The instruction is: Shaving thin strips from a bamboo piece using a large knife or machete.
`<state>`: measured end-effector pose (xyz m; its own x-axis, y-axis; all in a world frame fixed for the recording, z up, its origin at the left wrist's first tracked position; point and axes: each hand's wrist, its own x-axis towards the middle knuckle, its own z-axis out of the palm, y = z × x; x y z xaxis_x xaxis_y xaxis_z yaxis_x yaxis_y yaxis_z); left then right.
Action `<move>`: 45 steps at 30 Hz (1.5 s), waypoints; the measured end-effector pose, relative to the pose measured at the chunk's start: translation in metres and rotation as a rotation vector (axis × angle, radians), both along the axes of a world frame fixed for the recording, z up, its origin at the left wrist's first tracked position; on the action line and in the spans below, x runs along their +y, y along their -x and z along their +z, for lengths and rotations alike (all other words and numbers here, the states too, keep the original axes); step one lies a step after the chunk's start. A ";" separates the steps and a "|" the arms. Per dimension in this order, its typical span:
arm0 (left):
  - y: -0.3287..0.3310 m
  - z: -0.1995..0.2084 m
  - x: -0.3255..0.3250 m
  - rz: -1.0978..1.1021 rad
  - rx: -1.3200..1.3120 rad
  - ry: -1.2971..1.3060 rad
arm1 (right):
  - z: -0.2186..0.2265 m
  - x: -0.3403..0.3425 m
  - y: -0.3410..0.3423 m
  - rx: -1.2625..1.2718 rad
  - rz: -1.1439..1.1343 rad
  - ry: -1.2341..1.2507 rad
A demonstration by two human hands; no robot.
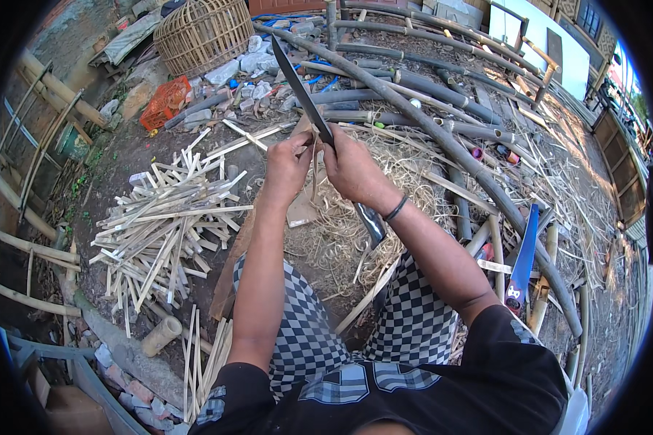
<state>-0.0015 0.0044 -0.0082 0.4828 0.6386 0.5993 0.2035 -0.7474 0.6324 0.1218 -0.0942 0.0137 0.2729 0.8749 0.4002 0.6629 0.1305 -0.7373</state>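
My right hand (357, 168) is closed round a long-handled knife (297, 83). Its dark blade points up and away to the left, and the handle's end shows below my wrist. Close beside it, my left hand (289, 165) pinches a thin bamboo strip (315, 172) that hangs between the two hands, against the blade near its base. Part of the strip is hidden by my fingers. Beneath my hands lies a heap of curly bamboo shavings (341, 232). To the left is a loose pile of split bamboo sticks (163, 225).
Long bamboo poles (479, 174) lie across the right and far side. A blue handsaw (524, 257) rests at the right. Further off are an orange crate (165, 103), a woven bamboo cage (203, 36) and rubble (250, 65). A cut bamboo piece (161, 336) lies lower left.
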 end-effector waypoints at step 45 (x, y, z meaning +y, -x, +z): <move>-0.012 0.001 0.008 0.066 -0.017 0.057 | -0.006 0.021 -0.030 -0.071 -0.097 -0.028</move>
<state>0.0102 0.0127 -0.0072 0.4285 0.7023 0.5685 0.2404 -0.6951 0.6775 0.1516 -0.0732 0.0074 0.3261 0.8340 0.4452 0.7241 0.0824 -0.6848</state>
